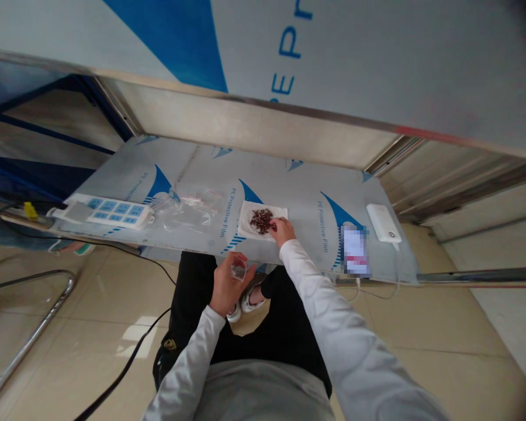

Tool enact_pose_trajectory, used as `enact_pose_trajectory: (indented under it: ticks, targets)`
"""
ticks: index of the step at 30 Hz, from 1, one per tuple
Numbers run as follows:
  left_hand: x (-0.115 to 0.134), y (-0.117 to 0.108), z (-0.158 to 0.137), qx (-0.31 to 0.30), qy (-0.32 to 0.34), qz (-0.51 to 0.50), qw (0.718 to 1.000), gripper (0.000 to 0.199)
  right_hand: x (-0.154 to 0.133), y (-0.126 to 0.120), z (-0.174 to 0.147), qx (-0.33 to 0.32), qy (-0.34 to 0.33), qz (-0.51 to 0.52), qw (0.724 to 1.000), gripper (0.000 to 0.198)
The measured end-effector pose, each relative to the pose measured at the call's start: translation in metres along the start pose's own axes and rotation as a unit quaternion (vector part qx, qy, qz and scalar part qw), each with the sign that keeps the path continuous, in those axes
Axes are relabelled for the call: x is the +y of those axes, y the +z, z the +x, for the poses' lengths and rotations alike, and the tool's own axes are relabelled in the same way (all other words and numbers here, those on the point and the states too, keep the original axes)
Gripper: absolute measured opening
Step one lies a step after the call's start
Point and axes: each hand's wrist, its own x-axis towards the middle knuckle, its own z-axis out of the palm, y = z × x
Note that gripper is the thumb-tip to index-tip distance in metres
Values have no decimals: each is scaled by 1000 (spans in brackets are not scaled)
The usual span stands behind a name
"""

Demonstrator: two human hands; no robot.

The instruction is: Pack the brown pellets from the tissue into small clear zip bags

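Note:
A pile of small brown pieces, perhaps screws (261,221), lies on a white square sheet or shallow tray (281,211) near the table's front edge. My right hand (283,231) reaches in from the right, fingertips pinched together at the pile's right side; whether a piece is between them is too small to make out. Just off the front edge, above my lap, my left hand (226,285) is wrapped round a small clear plastic cup (239,268). Its open mouth faces up toward me. What lies inside the cup I cannot tell.
Left on the film-covered table (307,181) are a white power strip (118,211) and clear plastic bags (186,213). A phone (355,250) and a white power bank (383,223) with cables lie at the right. An upper shelf (355,64) overhangs the back.

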Motion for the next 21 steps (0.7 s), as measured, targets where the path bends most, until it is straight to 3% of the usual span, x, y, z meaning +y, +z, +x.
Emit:
enact_pose_trajectory:
  ticks: [7, 11, 14, 16, 19, 21]
  targets:
    - [-4, 7, 16, 0, 10, 5, 1000, 21, -2, -2, 10, 19, 32, 6, 999, 14]
    - [-3, 16, 35, 12, 18, -5, 1000, 21, -18, -27, -4, 46, 25, 44, 998, 11]
    - [4, 22, 48, 12, 35, -23, 999, 22, -43, -59, -35, 67, -44, 158, 984, 12]
    - [12, 25, 54, 4, 49, -34, 998, 22, -60, -77, -56, 22, -112, 225, 968, 11]
    - [23, 31, 58, -11, 62, -42, 997, 20, -79, -91, -72, -53, -182, 163, 968, 12]
    - [27, 36, 57, -20, 70, -41, 996, 20, -84, -94, -73, -69, -207, 85, 972, 15]
